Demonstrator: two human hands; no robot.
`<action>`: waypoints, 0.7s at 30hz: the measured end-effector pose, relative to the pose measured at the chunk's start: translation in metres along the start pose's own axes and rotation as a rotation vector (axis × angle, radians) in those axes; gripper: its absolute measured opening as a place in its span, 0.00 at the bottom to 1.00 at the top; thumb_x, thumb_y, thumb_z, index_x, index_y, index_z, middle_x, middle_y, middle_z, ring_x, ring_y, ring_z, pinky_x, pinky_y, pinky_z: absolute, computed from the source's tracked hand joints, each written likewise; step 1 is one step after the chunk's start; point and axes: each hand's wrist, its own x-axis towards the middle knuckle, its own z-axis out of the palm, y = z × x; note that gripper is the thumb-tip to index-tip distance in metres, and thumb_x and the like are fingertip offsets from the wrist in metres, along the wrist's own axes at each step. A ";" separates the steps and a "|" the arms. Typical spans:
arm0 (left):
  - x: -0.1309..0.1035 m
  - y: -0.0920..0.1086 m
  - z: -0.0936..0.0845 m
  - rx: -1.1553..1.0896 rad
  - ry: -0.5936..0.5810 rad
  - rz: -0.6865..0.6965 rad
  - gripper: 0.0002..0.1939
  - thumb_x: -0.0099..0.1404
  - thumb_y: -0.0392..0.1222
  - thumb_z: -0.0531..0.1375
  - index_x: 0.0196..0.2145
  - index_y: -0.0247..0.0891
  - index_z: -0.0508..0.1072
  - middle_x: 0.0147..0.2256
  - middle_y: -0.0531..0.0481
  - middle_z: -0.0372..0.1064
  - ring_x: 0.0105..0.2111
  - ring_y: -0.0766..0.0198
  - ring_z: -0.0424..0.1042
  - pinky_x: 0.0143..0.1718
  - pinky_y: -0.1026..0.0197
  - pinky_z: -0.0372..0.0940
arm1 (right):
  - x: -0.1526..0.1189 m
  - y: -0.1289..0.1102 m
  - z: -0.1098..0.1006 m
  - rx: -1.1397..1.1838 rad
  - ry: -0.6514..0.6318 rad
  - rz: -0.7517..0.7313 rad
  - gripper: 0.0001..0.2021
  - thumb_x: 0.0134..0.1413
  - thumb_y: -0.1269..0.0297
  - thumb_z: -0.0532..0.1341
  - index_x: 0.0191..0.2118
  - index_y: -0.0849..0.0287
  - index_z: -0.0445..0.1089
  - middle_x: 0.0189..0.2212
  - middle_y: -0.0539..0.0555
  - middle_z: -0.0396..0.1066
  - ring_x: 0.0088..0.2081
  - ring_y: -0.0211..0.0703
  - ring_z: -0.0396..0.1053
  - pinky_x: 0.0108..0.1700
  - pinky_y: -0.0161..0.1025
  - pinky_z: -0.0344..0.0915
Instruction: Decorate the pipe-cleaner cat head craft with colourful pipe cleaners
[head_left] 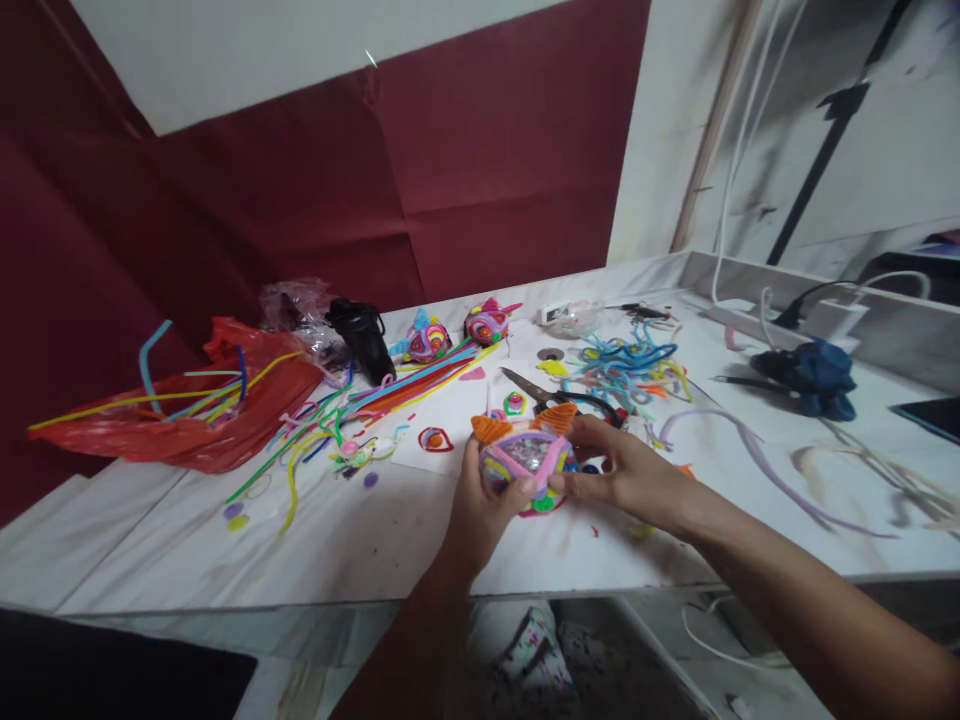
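Left hand [484, 495]: curled round the left side of the craft piece [532, 455], thumb on a pink strip [551, 465].
Right hand [619, 468]: pinching its right edge.
Craft piece: held over the desk [300, 575], nearer than the scissors [553, 398].
Done: two orange fins [491, 430] and the pink V look placed.
Bare: clear middle, apparently uncovered.
Loose: red teardrop [435, 440], left of the scissors, seemingly unattached.
More complete-looking: two decorated pieces [427, 340], beyond the scissors.

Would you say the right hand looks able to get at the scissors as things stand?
Probably yes: the scissors lie just beyond the right hand, blades uncovered, though that hand would first have to release the colourful craft piece.
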 end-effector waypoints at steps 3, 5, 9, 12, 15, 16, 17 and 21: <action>0.000 -0.004 -0.003 0.067 -0.044 0.030 0.39 0.46 0.44 0.73 0.53 0.40 0.60 0.54 0.41 0.67 0.53 0.48 0.70 0.52 0.53 0.68 | -0.002 0.001 -0.002 0.026 -0.042 -0.005 0.23 0.40 0.50 0.68 0.41 0.55 0.67 0.43 0.55 0.73 0.44 0.51 0.70 0.44 0.45 0.66; 0.000 -0.006 -0.004 0.139 -0.039 0.022 0.44 0.43 0.42 0.74 0.54 0.40 0.58 0.53 0.40 0.68 0.53 0.47 0.70 0.54 0.50 0.67 | -0.004 0.001 -0.002 0.008 -0.049 -0.007 0.23 0.42 0.50 0.68 0.43 0.55 0.67 0.44 0.55 0.73 0.46 0.51 0.70 0.45 0.46 0.66; 0.005 -0.014 -0.006 0.241 0.026 0.021 0.48 0.40 0.41 0.75 0.56 0.40 0.57 0.54 0.39 0.67 0.54 0.45 0.68 0.56 0.46 0.66 | -0.008 0.001 -0.002 -0.061 -0.040 -0.008 0.24 0.44 0.52 0.66 0.48 0.56 0.67 0.45 0.56 0.73 0.46 0.52 0.70 0.44 0.46 0.66; 0.008 -0.021 -0.007 0.252 0.054 0.072 0.49 0.40 0.42 0.74 0.57 0.41 0.56 0.55 0.39 0.66 0.55 0.45 0.68 0.56 0.47 0.66 | -0.014 0.001 -0.008 -0.117 0.038 0.024 0.30 0.44 0.51 0.64 0.55 0.55 0.66 0.50 0.58 0.73 0.46 0.54 0.71 0.42 0.47 0.66; 0.011 -0.025 -0.008 0.276 0.105 0.080 0.48 0.38 0.43 0.74 0.55 0.41 0.57 0.51 0.41 0.68 0.52 0.45 0.71 0.53 0.48 0.69 | -0.024 0.002 -0.025 -0.201 0.132 0.011 0.25 0.48 0.51 0.61 0.52 0.53 0.70 0.46 0.57 0.75 0.42 0.52 0.73 0.41 0.46 0.66; 0.012 -0.026 -0.008 0.285 0.124 0.073 0.48 0.38 0.44 0.74 0.54 0.41 0.58 0.49 0.42 0.70 0.50 0.46 0.72 0.50 0.49 0.71 | -0.028 0.004 -0.033 -0.223 0.151 -0.006 0.21 0.49 0.52 0.60 0.49 0.53 0.72 0.43 0.57 0.77 0.41 0.51 0.73 0.41 0.46 0.66; 0.012 -0.026 -0.008 0.290 0.137 0.065 0.47 0.37 0.45 0.75 0.53 0.41 0.58 0.47 0.43 0.70 0.47 0.47 0.73 0.47 0.50 0.72 | -0.032 0.007 -0.041 -0.242 0.168 -0.019 0.18 0.51 0.52 0.59 0.45 0.53 0.73 0.40 0.56 0.77 0.39 0.51 0.73 0.40 0.44 0.66; 0.012 -0.022 -0.004 0.303 0.172 0.048 0.50 0.37 0.46 0.74 0.56 0.41 0.56 0.44 0.44 0.71 0.44 0.49 0.75 0.44 0.51 0.73 | -0.050 0.025 -0.074 -0.332 0.271 -0.013 0.15 0.54 0.50 0.56 0.36 0.54 0.74 0.31 0.54 0.77 0.30 0.46 0.72 0.31 0.40 0.65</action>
